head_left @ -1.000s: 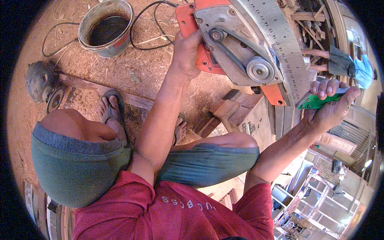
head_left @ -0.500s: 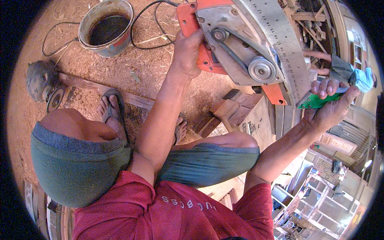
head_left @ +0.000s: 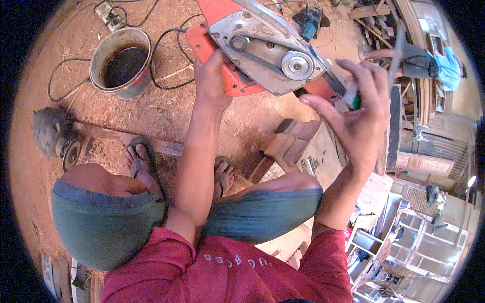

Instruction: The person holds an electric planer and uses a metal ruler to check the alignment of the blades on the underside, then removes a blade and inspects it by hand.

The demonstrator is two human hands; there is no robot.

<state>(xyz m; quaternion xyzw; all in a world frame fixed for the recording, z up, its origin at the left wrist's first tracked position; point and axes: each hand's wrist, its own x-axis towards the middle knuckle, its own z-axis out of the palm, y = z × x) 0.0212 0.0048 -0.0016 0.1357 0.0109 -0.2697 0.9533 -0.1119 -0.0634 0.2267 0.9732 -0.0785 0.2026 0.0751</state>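
Sawdust (head_left: 174, 93) coats the floor (head_left: 247, 121) as the left hand (head_left: 212, 86) clamps an orange planer (head_left: 260, 53), twelve o'clock; right hand (head_left: 361, 116), two o'clock, thumb and forefinger apart, grip unclear.

Pale lettering (head_left: 236, 260) crosses the red T-shirt (head_left: 202, 280) at bottom centre; small dark printing (head_left: 309, 164) marks a pale board (head_left: 326, 152) right of centre.

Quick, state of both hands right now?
Left hand: closed, holding the orange power tool.
Right hand: thumb and index spread; whether it grips the green item cannot be told.
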